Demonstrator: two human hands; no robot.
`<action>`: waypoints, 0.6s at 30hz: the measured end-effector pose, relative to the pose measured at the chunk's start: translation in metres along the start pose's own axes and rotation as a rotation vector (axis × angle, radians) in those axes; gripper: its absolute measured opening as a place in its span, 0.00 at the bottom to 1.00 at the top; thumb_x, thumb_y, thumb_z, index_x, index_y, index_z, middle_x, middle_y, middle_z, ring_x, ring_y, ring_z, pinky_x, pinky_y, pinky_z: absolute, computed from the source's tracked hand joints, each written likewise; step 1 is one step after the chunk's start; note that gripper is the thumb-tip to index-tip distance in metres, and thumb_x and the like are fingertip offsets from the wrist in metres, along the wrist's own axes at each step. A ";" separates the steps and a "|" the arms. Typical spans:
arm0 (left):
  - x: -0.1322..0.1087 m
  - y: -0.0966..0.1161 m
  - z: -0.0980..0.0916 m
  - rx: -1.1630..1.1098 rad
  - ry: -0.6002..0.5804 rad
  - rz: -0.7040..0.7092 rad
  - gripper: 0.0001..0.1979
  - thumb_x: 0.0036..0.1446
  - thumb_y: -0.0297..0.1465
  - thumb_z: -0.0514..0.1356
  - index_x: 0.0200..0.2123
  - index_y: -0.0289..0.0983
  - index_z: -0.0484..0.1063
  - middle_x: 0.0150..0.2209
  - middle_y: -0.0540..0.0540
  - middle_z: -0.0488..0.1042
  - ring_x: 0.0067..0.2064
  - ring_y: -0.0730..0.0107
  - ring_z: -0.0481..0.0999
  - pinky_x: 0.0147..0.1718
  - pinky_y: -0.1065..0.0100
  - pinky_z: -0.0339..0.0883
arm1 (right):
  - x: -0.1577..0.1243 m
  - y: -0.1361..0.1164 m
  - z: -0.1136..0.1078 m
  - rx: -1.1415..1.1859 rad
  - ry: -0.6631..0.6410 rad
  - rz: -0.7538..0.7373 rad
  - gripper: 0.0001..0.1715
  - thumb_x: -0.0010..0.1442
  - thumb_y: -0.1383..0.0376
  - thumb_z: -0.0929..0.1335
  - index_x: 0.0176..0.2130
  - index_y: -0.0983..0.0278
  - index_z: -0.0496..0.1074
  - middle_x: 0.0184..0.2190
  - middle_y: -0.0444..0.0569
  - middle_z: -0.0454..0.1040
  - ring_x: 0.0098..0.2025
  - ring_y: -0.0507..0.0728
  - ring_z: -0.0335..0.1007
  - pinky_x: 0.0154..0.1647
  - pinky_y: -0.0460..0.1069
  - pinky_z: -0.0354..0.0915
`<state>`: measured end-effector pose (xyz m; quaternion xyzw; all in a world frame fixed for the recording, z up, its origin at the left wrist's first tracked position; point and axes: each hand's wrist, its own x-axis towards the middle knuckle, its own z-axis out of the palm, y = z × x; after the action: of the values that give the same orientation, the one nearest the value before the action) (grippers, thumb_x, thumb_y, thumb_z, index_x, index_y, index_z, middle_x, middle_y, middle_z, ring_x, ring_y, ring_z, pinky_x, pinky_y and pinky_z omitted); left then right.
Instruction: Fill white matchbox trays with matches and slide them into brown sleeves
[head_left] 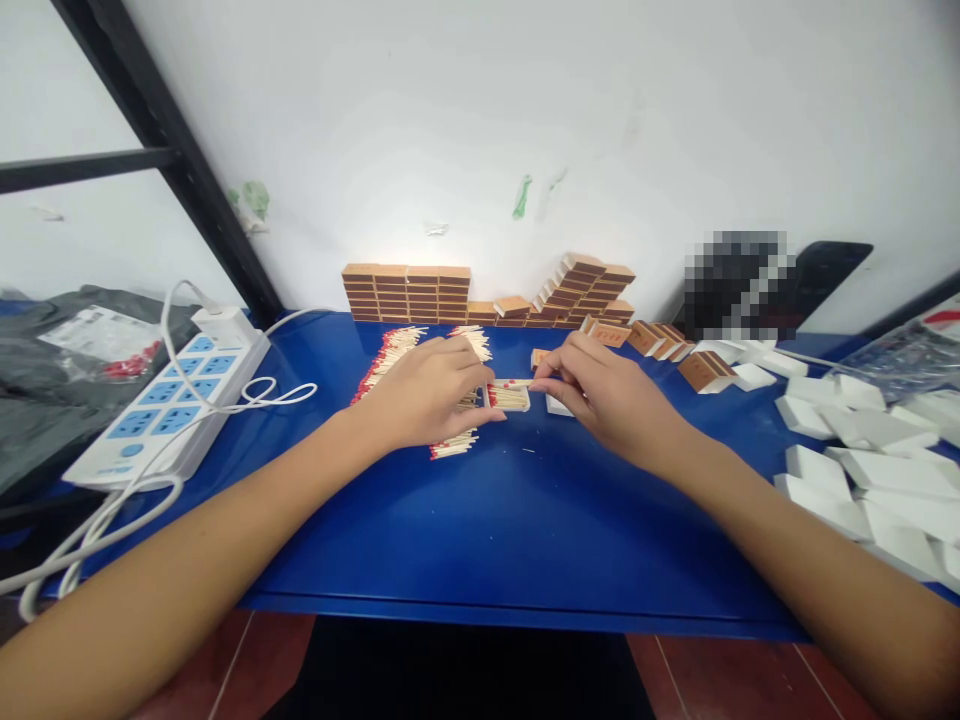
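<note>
A small white matchbox tray (514, 407) full of matches lies in front of me, between my hands. My left hand (431, 392) is closed on the tray's left end, thumb along the near side. My right hand (592, 395) pinches at the tray's right end; a match with its red head pointing left appears to run into the fingertips. Loose red-headed matches (401, 345) lie in a heap behind and under my left hand, partly hidden by it. Beneath my right hand, another white tray (556, 406) shows in part.
Brown matchboxes (409, 293) stand stacked along the wall, with a leaning stack (581, 285) further right. Several loose white trays (885, 440) cover the right side. A power strip (172, 400) with cables lies left on the blue table (465, 540). A dark device stands back right.
</note>
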<state>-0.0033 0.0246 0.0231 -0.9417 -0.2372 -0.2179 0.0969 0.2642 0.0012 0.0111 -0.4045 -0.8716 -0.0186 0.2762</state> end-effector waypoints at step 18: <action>-0.001 -0.001 -0.001 0.018 0.017 0.006 0.20 0.68 0.46 0.62 0.43 0.34 0.79 0.36 0.41 0.79 0.41 0.59 0.76 0.41 0.61 0.68 | 0.000 -0.002 -0.001 0.006 0.018 0.012 0.13 0.74 0.56 0.64 0.42 0.61 0.71 0.38 0.51 0.72 0.38 0.59 0.74 0.38 0.53 0.68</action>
<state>-0.0045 0.0247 0.0233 -0.9397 -0.2354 -0.2233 0.1083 0.2634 -0.0004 0.0128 -0.4086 -0.8668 -0.0180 0.2853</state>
